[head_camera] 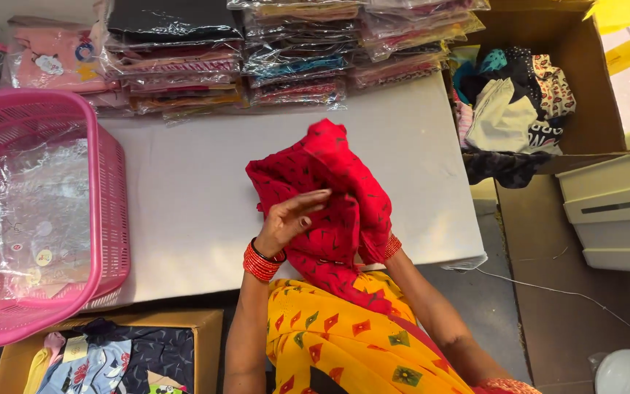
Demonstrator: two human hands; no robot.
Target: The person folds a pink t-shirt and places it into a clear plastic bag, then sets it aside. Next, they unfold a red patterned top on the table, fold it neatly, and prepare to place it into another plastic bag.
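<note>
A red garment [329, 175] with small dark marks is bunched up above the near edge of the white table [198, 197]. My left hand [289, 219] lies against its front, fingers pressing into the cloth. My right hand is inside the garment, hidden by the cloth around [373, 219]; only the wrist with red bangles [391, 244] shows. Red bangles also ring my left wrist.
A pink plastic basket [107, 219] with clear plastic bags inside stands at the left. Stacks of bagged clothes [293, 51] line the table's far side. A cardboard box [592, 87] of loose garments sits at the right, another box [111, 350] near my left.
</note>
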